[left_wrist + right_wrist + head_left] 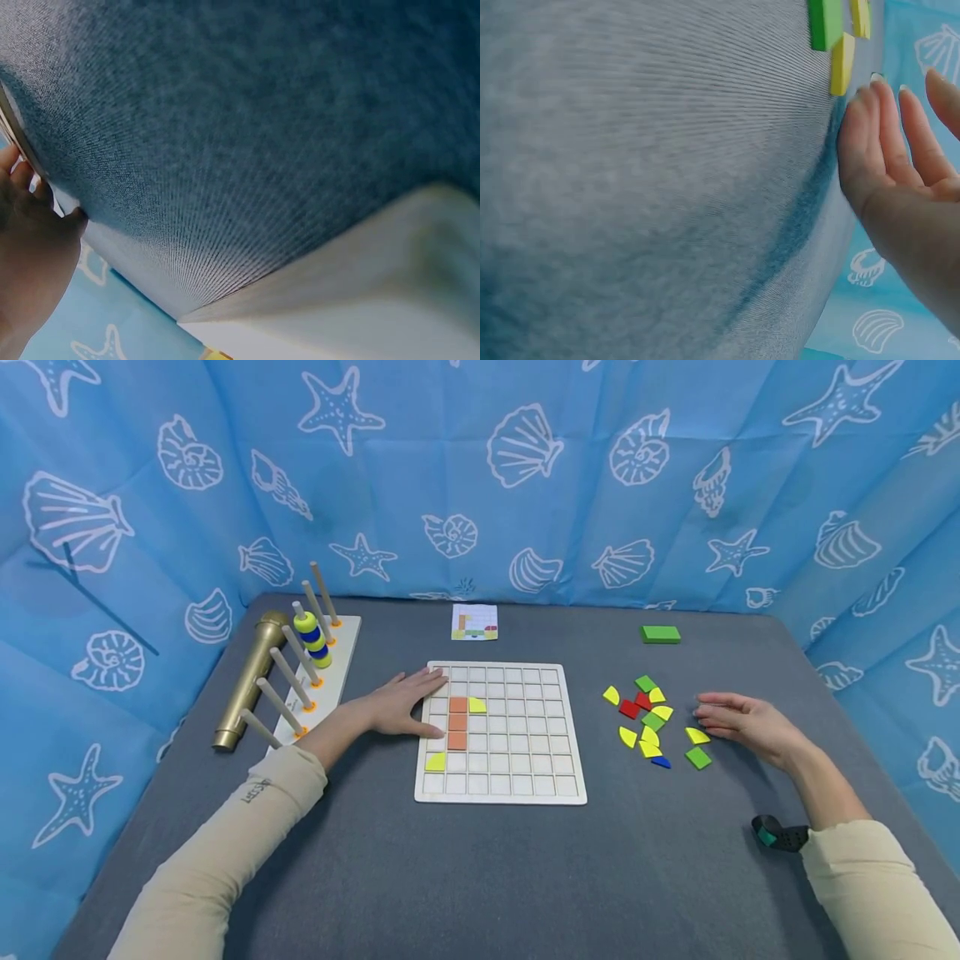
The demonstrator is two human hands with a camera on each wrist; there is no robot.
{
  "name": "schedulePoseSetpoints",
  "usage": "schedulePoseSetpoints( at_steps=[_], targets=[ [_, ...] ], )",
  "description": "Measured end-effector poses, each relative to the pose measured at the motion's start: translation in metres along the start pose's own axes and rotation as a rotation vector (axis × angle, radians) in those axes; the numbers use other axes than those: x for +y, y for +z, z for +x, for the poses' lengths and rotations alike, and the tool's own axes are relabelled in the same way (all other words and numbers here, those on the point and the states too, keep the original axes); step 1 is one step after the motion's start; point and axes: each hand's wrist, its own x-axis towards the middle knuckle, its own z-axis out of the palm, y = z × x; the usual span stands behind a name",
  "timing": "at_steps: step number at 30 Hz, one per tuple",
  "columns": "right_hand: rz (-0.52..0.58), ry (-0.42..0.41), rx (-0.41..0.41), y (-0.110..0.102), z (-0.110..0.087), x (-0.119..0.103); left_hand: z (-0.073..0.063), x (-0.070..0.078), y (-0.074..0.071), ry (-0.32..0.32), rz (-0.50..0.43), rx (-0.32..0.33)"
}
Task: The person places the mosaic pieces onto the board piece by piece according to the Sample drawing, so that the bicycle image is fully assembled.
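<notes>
A white grid board [522, 745] lies on the table, holding three orange square tiles [457, 722] in a column and two yellow quarter-round tiles, one [477, 705] beside the top orange one, the other [435, 762] lower left. My left hand [405, 703] rests at the board's left edge, fingers and thumb spread over its rim. On the right, my right hand [752, 727] hovers beside a loose group of tiles, its fingers loosely extended with nothing held. Closest to its fingertips are a yellow quarter-round tile [697, 736] and a green square tile [698, 757].
Red tiles [629, 709], several yellow ones and a blue piece [661, 762] make up the group. Behind them sits a green block [660, 635]. A pattern card [474, 622] lies beyond the board. At left stand a peg rack [347, 647] with rings and a gold tube [251, 681].
</notes>
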Motion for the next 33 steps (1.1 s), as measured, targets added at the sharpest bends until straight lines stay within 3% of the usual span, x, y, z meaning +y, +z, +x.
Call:
schedulePoseSetpoints(
  at_steps=[5,12,16,21,33],
  targets=[
    [-0.205,-0.037,0.034,0.005,-0.003,0.004,0.0,0.001,-0.001,0.001,-0.001,0.003],
    [-0.328,-0.17,0.08,0.01,-0.003,0.012,0.0,0.003,-0.003,-0.009,-0.001,0.003],
    [-0.418,-0.199,0.14,0.014,-0.001,0.014,-0.001,0.004,-0.004,-0.009,-0.009,0.007],
    [-0.514,-0.22,0.174,0.017,0.003,0.011,-0.002,0.003,-0.002,-0.013,0.001,0.001],
    [-0.556,-0.158,0.204,0.012,0.005,0.009,0.001,0.004,0.0,-0.018,0.0,-0.007]
  ],
)
